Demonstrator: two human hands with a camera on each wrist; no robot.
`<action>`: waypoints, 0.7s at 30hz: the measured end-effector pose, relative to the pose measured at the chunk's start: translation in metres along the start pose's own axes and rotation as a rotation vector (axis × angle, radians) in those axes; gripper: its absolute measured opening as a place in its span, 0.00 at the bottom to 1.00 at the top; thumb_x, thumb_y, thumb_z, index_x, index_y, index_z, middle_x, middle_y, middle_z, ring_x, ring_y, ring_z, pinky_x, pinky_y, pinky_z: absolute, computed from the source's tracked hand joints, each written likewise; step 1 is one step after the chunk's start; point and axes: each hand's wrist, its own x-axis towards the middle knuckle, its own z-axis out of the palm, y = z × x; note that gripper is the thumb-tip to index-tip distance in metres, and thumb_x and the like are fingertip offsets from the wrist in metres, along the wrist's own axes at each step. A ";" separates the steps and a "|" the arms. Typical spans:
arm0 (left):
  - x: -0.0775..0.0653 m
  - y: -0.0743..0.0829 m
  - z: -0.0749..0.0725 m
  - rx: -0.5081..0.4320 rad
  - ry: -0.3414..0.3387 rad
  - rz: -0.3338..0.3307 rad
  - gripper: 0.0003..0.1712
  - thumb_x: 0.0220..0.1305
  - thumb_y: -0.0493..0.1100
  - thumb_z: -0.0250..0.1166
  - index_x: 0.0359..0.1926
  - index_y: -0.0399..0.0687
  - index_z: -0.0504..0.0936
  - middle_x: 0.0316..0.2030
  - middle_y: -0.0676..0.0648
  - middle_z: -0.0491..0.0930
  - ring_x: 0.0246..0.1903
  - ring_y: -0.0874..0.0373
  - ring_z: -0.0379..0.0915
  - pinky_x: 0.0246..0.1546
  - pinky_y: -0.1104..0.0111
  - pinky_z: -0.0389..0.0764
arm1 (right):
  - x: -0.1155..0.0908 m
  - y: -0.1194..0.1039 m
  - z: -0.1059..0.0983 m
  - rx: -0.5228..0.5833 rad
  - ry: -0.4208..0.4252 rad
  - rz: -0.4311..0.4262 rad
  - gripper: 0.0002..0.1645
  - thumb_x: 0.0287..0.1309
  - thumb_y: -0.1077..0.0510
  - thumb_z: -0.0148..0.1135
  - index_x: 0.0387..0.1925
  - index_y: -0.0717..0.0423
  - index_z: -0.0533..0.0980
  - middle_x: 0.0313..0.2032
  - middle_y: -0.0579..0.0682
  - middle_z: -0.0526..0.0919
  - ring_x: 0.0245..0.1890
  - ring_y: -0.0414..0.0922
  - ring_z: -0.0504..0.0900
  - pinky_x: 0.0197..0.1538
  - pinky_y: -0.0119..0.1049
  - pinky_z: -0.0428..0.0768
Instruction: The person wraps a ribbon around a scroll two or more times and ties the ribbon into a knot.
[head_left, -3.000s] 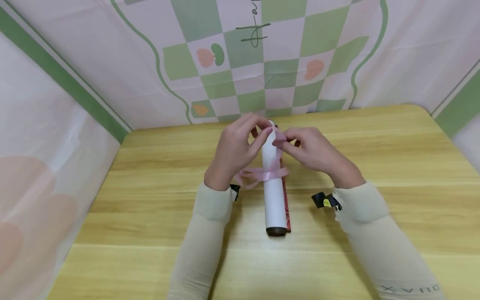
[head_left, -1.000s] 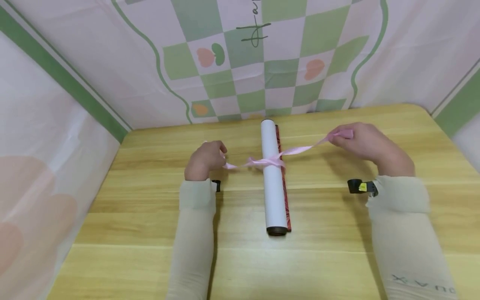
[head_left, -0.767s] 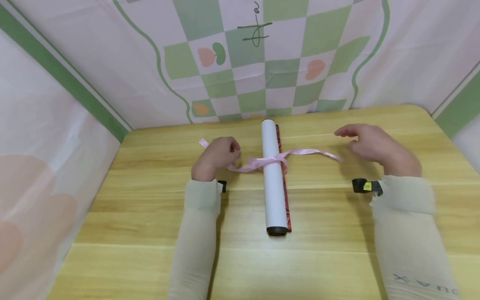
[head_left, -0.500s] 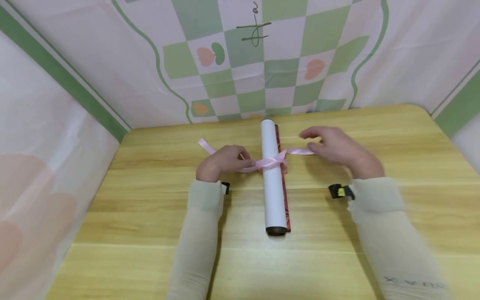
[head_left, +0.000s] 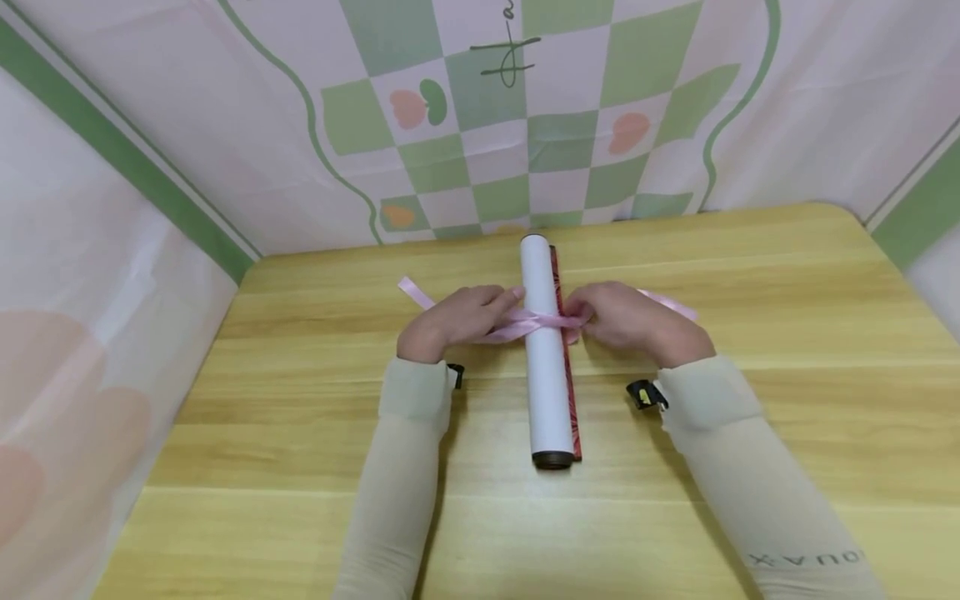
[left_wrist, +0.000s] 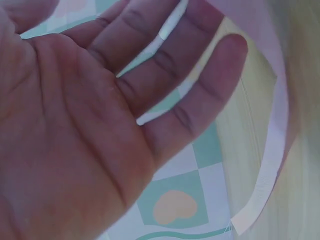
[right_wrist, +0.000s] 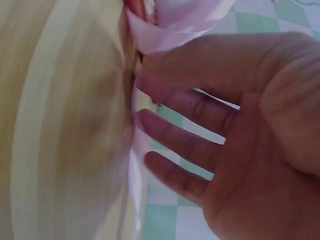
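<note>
A white roll (head_left: pixel 547 392) with dark ends lies lengthwise on the table, a red patterned strip (head_left: pixel 574 417) along its right side. Around its middle passes a pink ribbon (head_left: pixel 546 321), crossed on top, with loose tails on both sides. My left hand (head_left: pixel 461 318) is at the roll's left side, fingertips at the ribbon and roll; in the left wrist view its fingers are fairly straight and a ribbon tail (left_wrist: pixel 281 110) hangs beside them. On the right, my right hand (head_left: pixel 626 321) pinches the ribbon between thumb and index finger close to the roll; its other fingers (right_wrist: pixel 175 140) are loosely extended.
The wooden table (head_left: pixel 300 433) extends on all sides of the roll. Behind it hangs a curtain (head_left: pixel 487 125) with green checks and hearts. A small black wrist camera (head_left: pixel 647 394) sits at the right cuff.
Both hands first drew the ribbon out sideways, then let go of its tails. They have since come back in toward the roll, and the right hand has taken the ribbon beside it.
</note>
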 end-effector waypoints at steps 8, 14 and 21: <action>-0.001 0.002 0.000 -0.086 -0.035 0.061 0.24 0.61 0.51 0.63 0.57 0.51 0.72 0.34 0.50 0.80 0.31 0.58 0.75 0.34 0.70 0.76 | 0.002 0.002 0.002 -0.083 -0.033 -0.004 0.06 0.56 0.58 0.61 0.27 0.47 0.82 0.30 0.44 0.81 0.35 0.45 0.77 0.43 0.43 0.75; -0.005 0.002 -0.003 -0.068 -0.026 0.022 0.21 0.61 0.43 0.62 0.55 0.49 0.73 0.33 0.49 0.79 0.28 0.58 0.73 0.31 0.72 0.76 | -0.006 0.006 -0.009 -0.019 -0.053 0.086 0.07 0.58 0.57 0.59 0.32 0.51 0.82 0.30 0.46 0.80 0.32 0.45 0.72 0.38 0.41 0.71; -0.007 -0.004 -0.009 -0.004 -0.022 0.016 0.07 0.61 0.44 0.63 0.38 0.49 0.82 0.31 0.52 0.81 0.33 0.58 0.73 0.36 0.70 0.75 | -0.019 0.017 -0.027 0.041 -0.039 0.156 0.12 0.59 0.53 0.60 0.41 0.56 0.81 0.38 0.50 0.81 0.37 0.48 0.72 0.43 0.44 0.71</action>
